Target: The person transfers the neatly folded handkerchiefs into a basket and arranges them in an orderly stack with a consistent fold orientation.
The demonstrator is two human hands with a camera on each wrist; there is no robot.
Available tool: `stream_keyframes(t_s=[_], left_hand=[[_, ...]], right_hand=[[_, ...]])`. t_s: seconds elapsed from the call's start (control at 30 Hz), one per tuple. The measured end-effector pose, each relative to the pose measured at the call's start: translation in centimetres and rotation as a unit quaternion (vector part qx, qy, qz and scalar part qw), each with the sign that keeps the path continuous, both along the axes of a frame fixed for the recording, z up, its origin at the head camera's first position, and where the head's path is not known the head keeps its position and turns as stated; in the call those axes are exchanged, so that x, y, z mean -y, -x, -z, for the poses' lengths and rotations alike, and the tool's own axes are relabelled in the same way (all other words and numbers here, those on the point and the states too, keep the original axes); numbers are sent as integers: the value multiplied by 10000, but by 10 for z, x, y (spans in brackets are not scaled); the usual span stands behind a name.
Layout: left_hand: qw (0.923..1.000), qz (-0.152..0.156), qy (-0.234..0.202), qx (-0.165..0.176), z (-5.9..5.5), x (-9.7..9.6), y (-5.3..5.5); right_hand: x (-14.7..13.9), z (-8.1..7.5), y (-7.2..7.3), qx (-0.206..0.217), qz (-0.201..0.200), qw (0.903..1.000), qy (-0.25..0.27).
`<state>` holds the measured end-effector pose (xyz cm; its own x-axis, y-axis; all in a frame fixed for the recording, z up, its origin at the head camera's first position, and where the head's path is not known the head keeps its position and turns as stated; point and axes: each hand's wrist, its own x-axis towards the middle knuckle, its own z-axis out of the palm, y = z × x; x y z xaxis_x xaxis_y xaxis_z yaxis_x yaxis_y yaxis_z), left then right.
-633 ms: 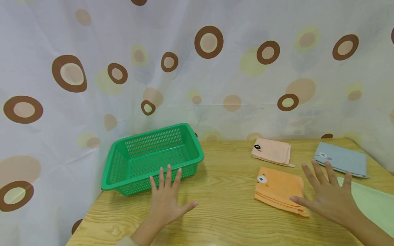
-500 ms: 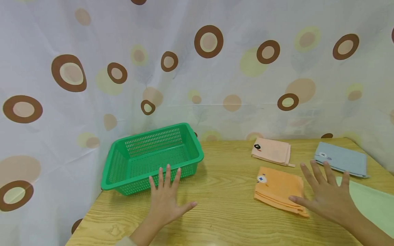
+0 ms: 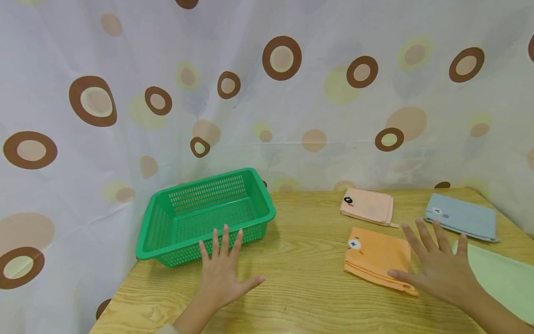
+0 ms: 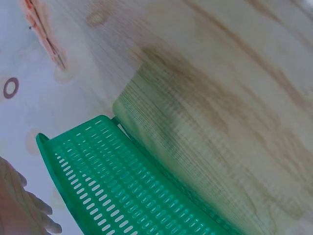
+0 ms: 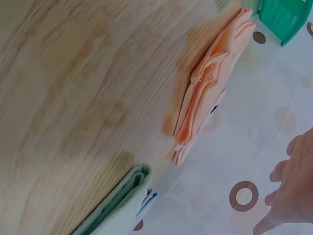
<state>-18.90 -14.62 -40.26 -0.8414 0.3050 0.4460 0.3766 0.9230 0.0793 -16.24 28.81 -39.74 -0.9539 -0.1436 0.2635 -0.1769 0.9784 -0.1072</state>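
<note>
My left hand [image 3: 222,280], fingers spread and holding nothing, hovers in front of a green plastic basket [image 3: 208,246]. In the left wrist view the basket's slotted wall [image 4: 112,181] shows beside the hand [image 4: 19,205]. On the right, my right hand [image 3: 444,273] is spread too, its thumb overlapping the edge of a folded orange towel [image 3: 377,255] in the head view. Under and beside that hand lies a light green towel [image 3: 500,278], partly hidden. The right wrist view shows the orange towel [image 5: 210,83] and green towel [image 5: 122,210] edge-on, with the hand [image 5: 296,186] apart from them.
A folded pink towel [image 3: 369,205] and a folded blue towel [image 3: 460,217] lie toward the back right of the wooden table [image 3: 292,260]. Behind it hangs a white curtain [image 3: 250,111] with brown-ringed circles.
My right hand has shifted slightly to the left, and my left hand has drifted a little left as well. Basket and towels keep their places.
</note>
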Motion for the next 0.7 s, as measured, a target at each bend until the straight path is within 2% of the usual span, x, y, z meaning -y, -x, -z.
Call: stream_keyframes(t_s=[0.4,0.7], left_hand=[[9999,-72,38,138,-4,2,0],[9997,-131,96,157,-4,4,2]], right_hand=[[5,2,1,-153,-82,9998,23],[11,-1,4,44,-96,9999,51]])
